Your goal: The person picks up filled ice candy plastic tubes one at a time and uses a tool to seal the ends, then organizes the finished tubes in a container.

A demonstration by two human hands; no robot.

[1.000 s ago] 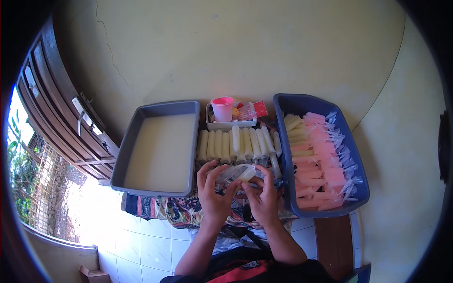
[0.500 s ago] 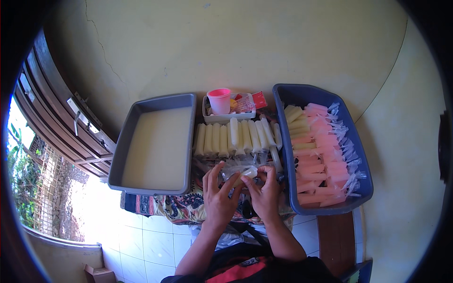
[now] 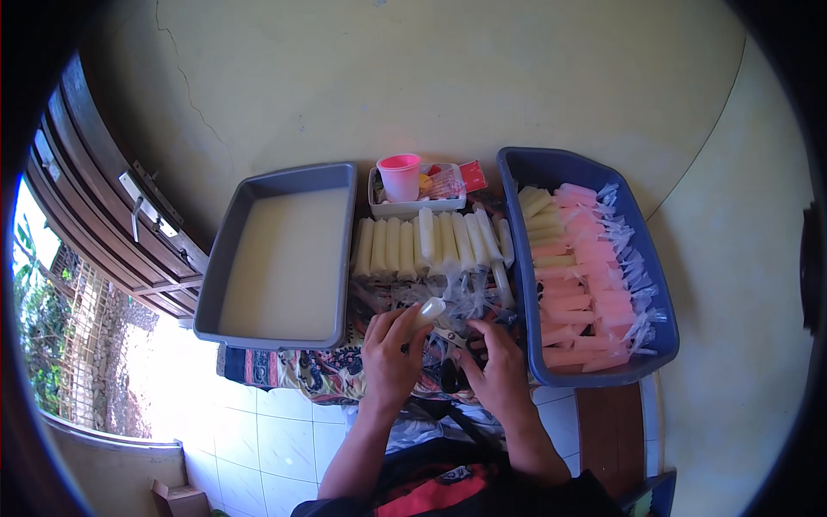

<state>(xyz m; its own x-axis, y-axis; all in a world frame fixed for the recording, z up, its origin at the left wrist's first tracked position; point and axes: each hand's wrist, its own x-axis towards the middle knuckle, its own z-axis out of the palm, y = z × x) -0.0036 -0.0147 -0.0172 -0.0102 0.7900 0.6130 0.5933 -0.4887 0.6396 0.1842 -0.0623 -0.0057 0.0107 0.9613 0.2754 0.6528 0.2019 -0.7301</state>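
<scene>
My left hand is closed around a tied plastic tube of milky white liquid, with its rounded end poking up past the fingertips. My right hand has thumb and fingers apart and holds nothing that I can see. Beside its thumb is a pair of scissors with black handles; whether the thumb touches it I cannot tell. Just beyond both hands lie clear plastic bag ends. Behind them, a row of filled pale tubes lies side by side, with one resting on top.
On the left stands a grey tub of milky liquid. A blue tub on the right holds many pink and pale tubes. At the back, a white tray carries a pink cup and small packets. A patterned cloth covers the table.
My hands have drawn apart. The tube that both were fingering is now in my left hand alone, tilted up, and the scissors between them show more fully.
</scene>
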